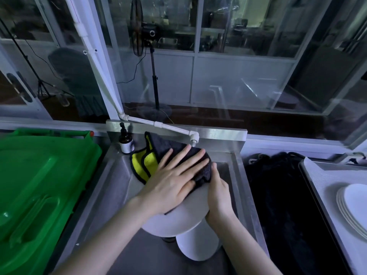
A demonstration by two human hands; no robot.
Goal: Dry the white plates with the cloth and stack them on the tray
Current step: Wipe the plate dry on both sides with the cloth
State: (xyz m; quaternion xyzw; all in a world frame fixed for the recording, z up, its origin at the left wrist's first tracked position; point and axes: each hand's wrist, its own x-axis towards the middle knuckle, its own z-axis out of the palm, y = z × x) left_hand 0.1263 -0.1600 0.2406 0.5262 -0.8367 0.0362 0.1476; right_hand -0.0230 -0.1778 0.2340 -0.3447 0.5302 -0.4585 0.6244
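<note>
One plate (178, 219) tilts face-up; left hand (170, 183) presses cloth (164, 145) with straight fingers (184, 157), right hand (218, 193) clasps rim.

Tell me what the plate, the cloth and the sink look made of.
The plate looks glazed ceramic, possibly melamine: smooth, white, slight sheen. The cloth seems plush microfibre: fuzzy nap, dark grey, yellow reverse. The sink is likely brushed stainless steel: dull grey sheen.

Left hand (174, 181) lies flat, fingers spread toward 1 o'clock; right hand (217, 192), at its 3 o'clock, grips the plate (178, 219) edge.
</note>
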